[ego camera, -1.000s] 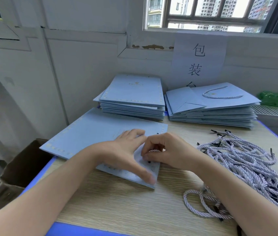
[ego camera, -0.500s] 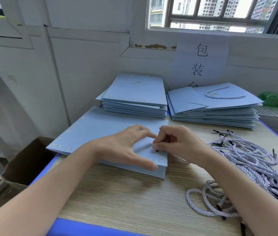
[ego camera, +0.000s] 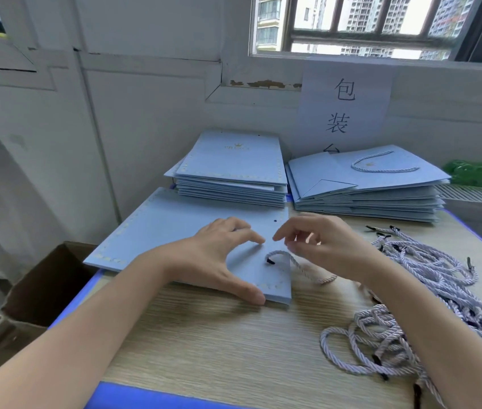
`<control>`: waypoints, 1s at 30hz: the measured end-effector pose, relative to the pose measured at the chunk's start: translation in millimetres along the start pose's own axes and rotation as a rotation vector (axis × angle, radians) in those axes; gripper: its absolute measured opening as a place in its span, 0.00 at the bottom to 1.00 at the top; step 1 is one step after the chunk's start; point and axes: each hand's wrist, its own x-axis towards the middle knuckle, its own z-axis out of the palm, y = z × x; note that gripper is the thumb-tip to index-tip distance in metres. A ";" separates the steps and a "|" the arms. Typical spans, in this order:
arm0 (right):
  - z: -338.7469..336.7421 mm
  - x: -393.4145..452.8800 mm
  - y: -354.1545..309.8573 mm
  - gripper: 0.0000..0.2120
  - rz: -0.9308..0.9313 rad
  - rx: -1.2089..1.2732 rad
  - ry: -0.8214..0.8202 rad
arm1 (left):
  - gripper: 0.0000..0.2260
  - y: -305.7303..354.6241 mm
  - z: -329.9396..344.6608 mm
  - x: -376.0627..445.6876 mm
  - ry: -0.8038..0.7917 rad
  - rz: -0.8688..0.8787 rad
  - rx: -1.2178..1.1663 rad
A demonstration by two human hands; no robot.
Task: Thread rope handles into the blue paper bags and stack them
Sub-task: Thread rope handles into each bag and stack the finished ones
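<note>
- I am pressing my left hand [ego camera: 222, 258] flat on the blue bag [ego camera: 174, 231], fingers spread, thumb at its near edge; I am judging that this is keeping the paper from sliding.
- I am seeing one rope handle [ego camera: 295, 262] with its dark tip seated in the near hole; the far hole [ego camera: 275, 221] is standing empty.
- I am hovering my right hand [ego camera: 319, 246] just above the rope, fingers loosely curled, gripping nothing.
- I am advising: pinch the free tip next and feed it straight down.
- I am counting two stacks: unthreaded bags [ego camera: 233, 172] left, finished bags [ego camera: 366, 184] right.
- I am counting one loose rope pile [ego camera: 428, 290], strands too tangled to number.
</note>
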 end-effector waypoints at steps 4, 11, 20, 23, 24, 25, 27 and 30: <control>-4.8 -1.2 2.2 0.10 0.151 -0.081 0.042 | 0.30 -1.5 -3.8 -1.1 -0.007 -0.006 -0.003; -2.5 -1.2 -8.1 0.12 0.192 -0.175 -0.070 | 0.33 28.5 29.3 20.1 0.327 -0.180 0.185; -15.0 -9.2 -15.5 0.09 0.088 0.109 -0.244 | 0.22 31.1 27.1 26.8 0.219 -0.250 0.049; -13.9 -10.7 -14.1 0.08 0.097 0.000 -0.216 | 0.19 27.6 18.9 21.1 0.180 -0.213 -0.102; -12.5 -10.7 -12.8 0.08 0.099 -0.041 -0.203 | 0.17 26.4 15.9 19.5 0.189 -0.199 -0.219; -11.0 -10.6 -12.0 0.08 0.098 -0.080 -0.191 | 0.15 24.5 11.8 18.2 0.205 -0.184 -0.345; -7.9 -9.3 -12.2 0.07 0.086 -0.100 -0.169 | 0.13 15.3 3.9 15.1 0.220 -0.170 -0.492; -6.0 -8.7 -14.3 0.09 0.075 -0.007 -0.179 | 0.15 4.4 -3.3 9.7 0.135 -0.124 -0.526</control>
